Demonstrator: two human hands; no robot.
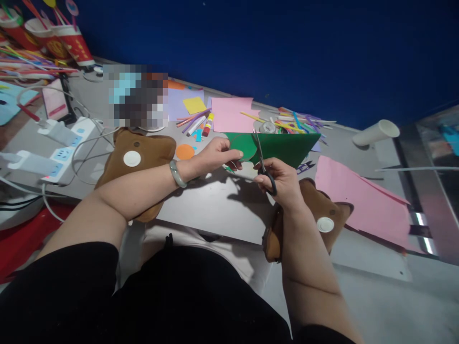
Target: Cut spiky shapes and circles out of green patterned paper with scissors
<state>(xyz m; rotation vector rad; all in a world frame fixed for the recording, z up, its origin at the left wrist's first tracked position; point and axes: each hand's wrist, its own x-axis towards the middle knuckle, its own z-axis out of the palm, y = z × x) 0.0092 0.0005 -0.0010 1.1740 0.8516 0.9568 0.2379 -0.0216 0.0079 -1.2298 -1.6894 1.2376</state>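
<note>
My left hand pinches the left edge of a green sheet, which is held up above the table. A round outline shows on the sheet near my left thumb. My right hand is closed on the black handles of a pair of scissors. Their blades point away from me and lie across the green sheet, right of the round outline. Whether the blades are parted is hard to make out. An orange paper circle lies on the table left of my left hand.
Brown plush cushions lie under both forearms. Pink paper lies at the right, near a white paper tube. Behind are another pink sheet, a glue stick and a tape roll. A power strip with cables stands left.
</note>
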